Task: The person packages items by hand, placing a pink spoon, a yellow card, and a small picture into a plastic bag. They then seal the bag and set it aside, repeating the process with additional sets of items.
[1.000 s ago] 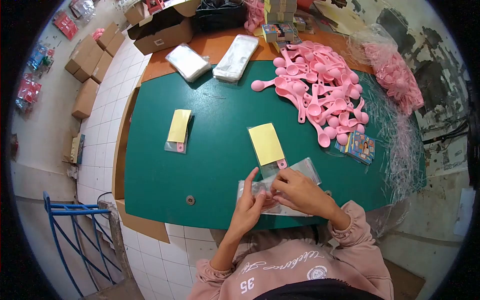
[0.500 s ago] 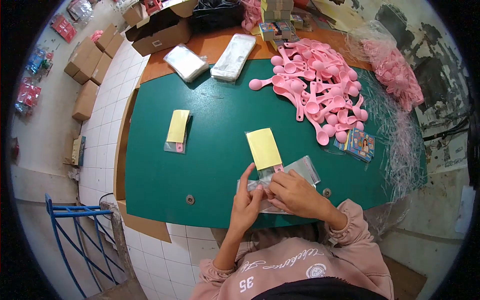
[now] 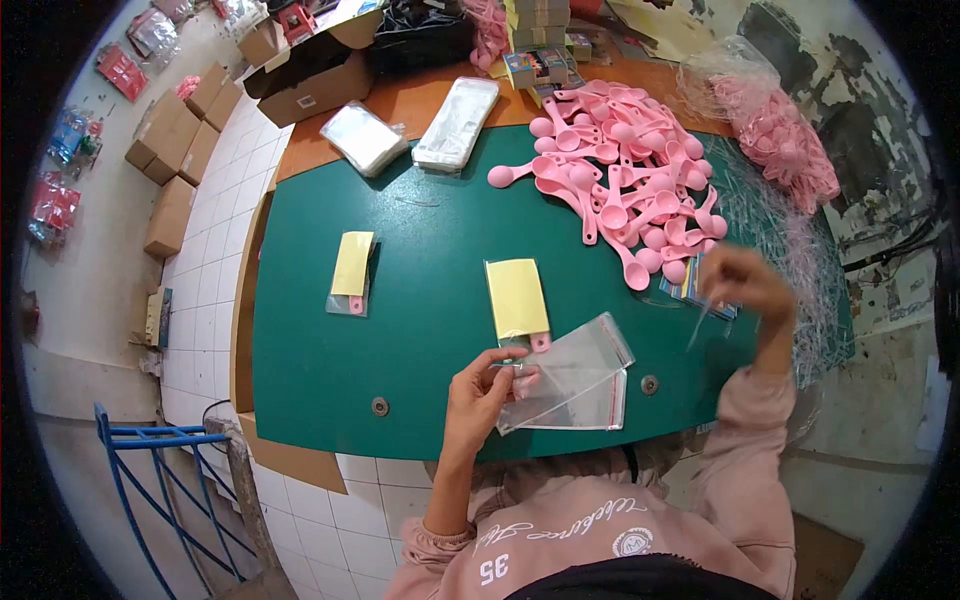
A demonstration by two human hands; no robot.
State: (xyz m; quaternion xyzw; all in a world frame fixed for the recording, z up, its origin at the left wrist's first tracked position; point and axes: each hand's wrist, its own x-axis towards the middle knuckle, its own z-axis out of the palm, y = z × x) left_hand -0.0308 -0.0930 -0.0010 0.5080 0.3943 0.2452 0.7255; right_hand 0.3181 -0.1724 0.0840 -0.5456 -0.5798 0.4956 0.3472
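My left hand (image 3: 475, 400) pinches the open end of a clear plastic bag near the table's front. Inside that bag are a yellow card (image 3: 517, 297) and a pink measuring spoon, whose handle end (image 3: 541, 342) shows below the card. My right hand (image 3: 745, 283), smeared by motion, is raised at the right, over a stack of blue picture cards (image 3: 684, 288). A thin clear plastic strip (image 3: 698, 325) hangs from its fingers. Flat clear bags (image 3: 590, 395) lie overlapping beside my left hand.
A heap of pink measuring spoons (image 3: 625, 175) covers the back right of the green table (image 3: 420, 320). Plastic strips (image 3: 785, 270) litter the right edge. A filled bag (image 3: 350, 270) lies left. Two stacks of clear bags (image 3: 455, 125) and a cardboard box (image 3: 315, 85) stand behind.
My right hand has left the bag and swung right and up with a thin clear strip. My left hand stays at the bag's end, slightly shifted left. More of the flat bags shows.
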